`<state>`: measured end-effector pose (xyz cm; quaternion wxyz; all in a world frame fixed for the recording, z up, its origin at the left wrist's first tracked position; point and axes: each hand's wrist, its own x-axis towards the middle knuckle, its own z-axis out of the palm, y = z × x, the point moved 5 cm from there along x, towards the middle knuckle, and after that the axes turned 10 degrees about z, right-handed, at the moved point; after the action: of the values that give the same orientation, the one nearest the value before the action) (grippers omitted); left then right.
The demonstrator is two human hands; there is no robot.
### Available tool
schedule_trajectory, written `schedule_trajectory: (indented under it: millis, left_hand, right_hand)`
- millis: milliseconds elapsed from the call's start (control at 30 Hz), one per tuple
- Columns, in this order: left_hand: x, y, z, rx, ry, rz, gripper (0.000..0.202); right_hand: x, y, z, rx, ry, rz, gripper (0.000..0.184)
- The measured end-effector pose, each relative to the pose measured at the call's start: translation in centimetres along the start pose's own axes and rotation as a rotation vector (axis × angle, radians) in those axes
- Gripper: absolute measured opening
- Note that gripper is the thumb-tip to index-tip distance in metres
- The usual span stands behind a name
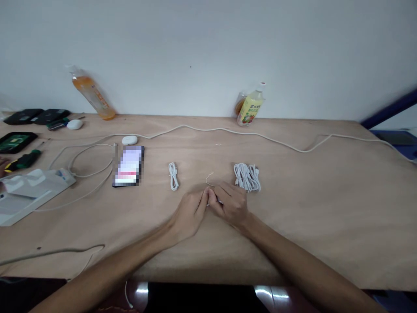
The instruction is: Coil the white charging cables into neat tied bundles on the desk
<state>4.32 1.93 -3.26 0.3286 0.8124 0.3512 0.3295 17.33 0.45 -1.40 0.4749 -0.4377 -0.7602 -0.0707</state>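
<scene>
My left hand (189, 213) and my right hand (232, 203) meet above the middle of the table, fingers closed and thumbs together. Between them is a white cable (220, 201), mostly hidden by the fingers. A thin pale tie (210, 177) curls out beyond the fingertips. Left of the hands lies a coiled white cable (173, 176), bundled in its middle. Just past my right hand lie several more coiled white cables (246, 177), side by side. A small pale loop (218, 144) rests farther back on the wood.
A phone (129, 166), a white earbud case (129, 140) and a white power strip (39, 191) are on the left, near a screwdriver (24, 161). A long white cord (221, 129) crosses the table (325, 208). Two bottles, orange (94, 95) and yellow (250, 106), stand by the wall.
</scene>
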Motion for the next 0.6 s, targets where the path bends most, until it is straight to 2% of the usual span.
schedule_trajectory:
  millis: [67, 167, 267, 433, 600]
  left_hand:
    - [-0.1, 0.1, 0.1, -0.013, 0.003, 0.017, 0.050]
    - [-0.2, 0.7, -0.1, 0.066, 0.056, 0.136, 0.047]
    - [-0.5, 1.1, -0.3, 0.230, 0.120, 0.276, 0.044]
    - [-0.7, 2.4, -0.2, 0.640, 0.202, 0.497, 0.048]
    - [-0.4, 2.9, 0.0, 0.796, 0.241, 0.566, 0.049]
  right_hand:
    - [0.0, 0.1, 0.0, 0.022, 0.000, 0.021, 0.038]
    - [-0.1, 0.3, 0.0, 0.072, -0.008, 0.088, 0.039]
    - [-0.2, 0.4, 0.0, 0.119, -0.010, 0.175, 0.039]
    - [-0.3, 0.8, 0.1, 0.170, -0.030, 0.364, 0.044]
    - [-0.8, 1.5, 0.8, 0.283, -0.118, 0.555, 0.050]
